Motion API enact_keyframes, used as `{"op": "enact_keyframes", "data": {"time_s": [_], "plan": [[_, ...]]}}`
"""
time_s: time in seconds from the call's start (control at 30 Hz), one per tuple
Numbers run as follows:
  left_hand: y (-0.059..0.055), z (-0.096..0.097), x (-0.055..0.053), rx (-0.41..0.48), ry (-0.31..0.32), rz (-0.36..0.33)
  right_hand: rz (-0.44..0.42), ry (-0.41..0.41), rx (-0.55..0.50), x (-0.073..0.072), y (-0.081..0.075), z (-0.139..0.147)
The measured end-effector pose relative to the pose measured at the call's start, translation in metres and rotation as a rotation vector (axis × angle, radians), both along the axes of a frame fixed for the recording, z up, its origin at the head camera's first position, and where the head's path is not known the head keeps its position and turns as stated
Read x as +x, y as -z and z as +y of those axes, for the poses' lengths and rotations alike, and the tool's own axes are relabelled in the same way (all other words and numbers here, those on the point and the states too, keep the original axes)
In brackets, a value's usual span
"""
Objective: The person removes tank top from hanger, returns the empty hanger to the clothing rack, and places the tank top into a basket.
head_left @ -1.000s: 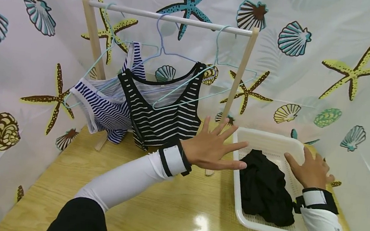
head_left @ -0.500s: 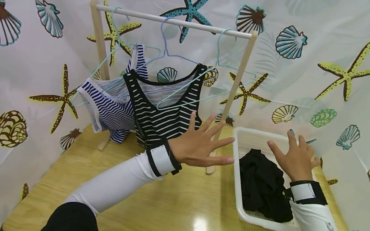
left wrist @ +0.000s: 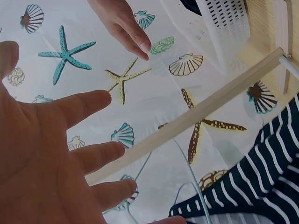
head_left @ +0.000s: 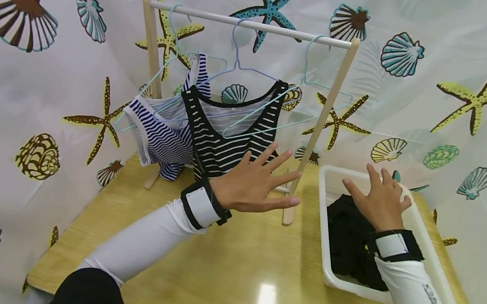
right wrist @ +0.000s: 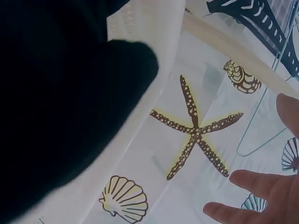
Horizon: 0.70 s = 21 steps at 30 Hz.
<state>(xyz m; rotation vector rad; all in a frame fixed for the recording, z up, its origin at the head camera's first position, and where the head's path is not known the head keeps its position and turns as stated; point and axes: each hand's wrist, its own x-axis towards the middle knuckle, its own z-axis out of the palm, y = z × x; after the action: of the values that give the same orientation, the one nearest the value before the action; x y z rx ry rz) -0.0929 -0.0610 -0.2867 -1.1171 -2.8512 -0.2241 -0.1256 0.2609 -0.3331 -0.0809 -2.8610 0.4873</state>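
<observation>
In the head view my left hand (head_left: pixel 251 181) is spread with straight fingers, in front of the rack's right post (head_left: pixel 330 102), holding nothing. My right hand (head_left: pixel 380 201) hovers over the white basket (head_left: pixel 324 239), fingers apart and nothing in them. Crumpled black cloth (head_left: pixel 345 235) lies inside the basket, partly hidden by the right wrist. A black-and-white striped tank top (head_left: pixel 216 151) hangs from a lilac hanger (head_left: pixel 237 61). Behind it at left, a blue-and-white striped garment (head_left: pixel 158 130) hangs from a teal hanger (head_left: pixel 175 43). Another teal hanger (head_left: pixel 306 68) bears no garment.
The rack's white bar (head_left: pixel 282 31) rests on wooden posts, on a light wooden table (head_left: pixel 209 271). A white sheet (head_left: pixel 427 22) printed with starfish and shells surrounds the table. In the left wrist view, the basket (left wrist: pixel 226 23) stands beyond the post (left wrist: pixel 205 109).
My right hand has shifted from the basket's right side toward its middle. The left hand has drawn slightly left, away from the basket. The head view has turned a little; the garments hang as before.
</observation>
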Motion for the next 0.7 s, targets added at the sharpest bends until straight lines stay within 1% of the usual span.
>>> {"op": "enact_keyframes", "data": {"time_s": [0.1,0.27,0.37,0.43,0.5,0.6,0.7], "plan": [[-0.002,-0.006,-0.002,0.017,-0.009,0.016,0.005,0.000,-0.002,-0.002,-0.002,-0.004],[-0.002,-0.022,0.001,0.036,-0.032,0.035,-0.028,-0.017,-0.006,-0.001,0.005,-0.009],[-0.005,-0.034,0.002,0.051,-0.025,0.059,-0.033,-0.021,-0.006,0.000,0.008,-0.012],[-0.011,-0.043,0.001,0.070,-0.022,0.061,-0.025,-0.024,-0.001,-0.001,0.007,-0.015],[-0.019,-0.053,0.000,0.087,-0.031,0.063,-0.012,-0.035,0.003,-0.004,0.004,-0.019],[-0.032,-0.071,-0.002,0.122,-0.061,0.075,0.009,-0.058,0.004,-0.011,-0.002,-0.026],[-0.043,-0.088,-0.001,0.158,-0.083,0.117,0.015,-0.066,0.010,-0.015,-0.005,-0.030]]}}
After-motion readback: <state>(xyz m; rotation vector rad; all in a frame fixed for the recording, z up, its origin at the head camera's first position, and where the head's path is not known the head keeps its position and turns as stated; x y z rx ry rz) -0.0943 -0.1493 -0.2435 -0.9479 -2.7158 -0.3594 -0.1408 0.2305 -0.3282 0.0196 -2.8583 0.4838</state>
